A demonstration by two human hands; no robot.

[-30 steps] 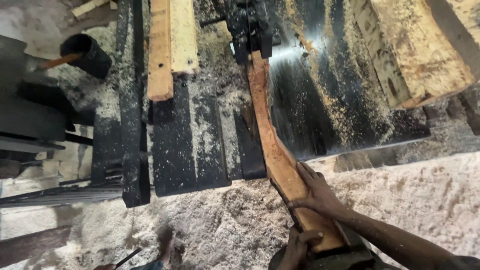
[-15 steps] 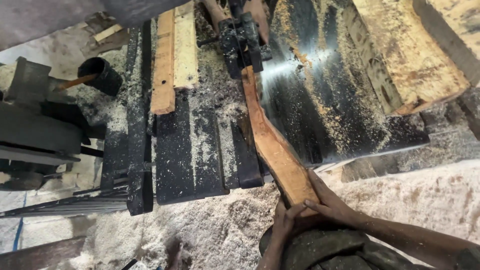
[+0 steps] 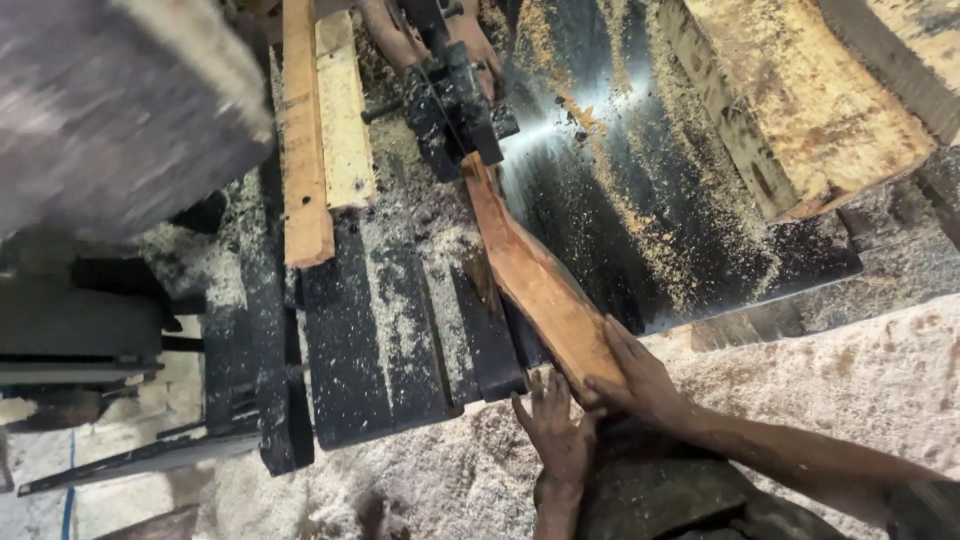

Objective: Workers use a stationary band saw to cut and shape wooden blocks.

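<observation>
Both hands [image 3: 600, 405] low, together (fingers spread)

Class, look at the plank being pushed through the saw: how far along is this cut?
Done: the plank's far end has reached the black saw guide, and sawdust covers the table. In hand: the right hand presses on its near end, the left hand beside it. Left: most of its length lies short of the guide.
</observation>
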